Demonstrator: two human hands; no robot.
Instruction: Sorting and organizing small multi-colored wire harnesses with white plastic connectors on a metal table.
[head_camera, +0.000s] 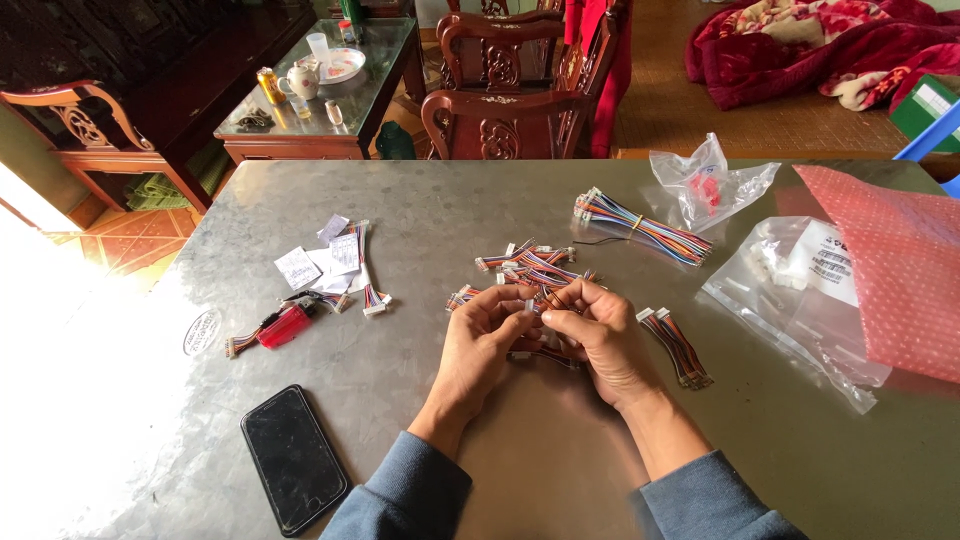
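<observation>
Both hands meet over the worktop (560, 200): the left hand (480, 345) and right hand (600, 340) pinch one short wire harness (545, 300) between their fingertips. More harnesses (525, 265) lie just beyond them (a loose pile), a black phone (293, 458) nearer, left.

a short multicoloured wire harness (540, 303) with small white connectors, pinched horizontally at its middle, is raised just above the metal tabletop.
</observation>
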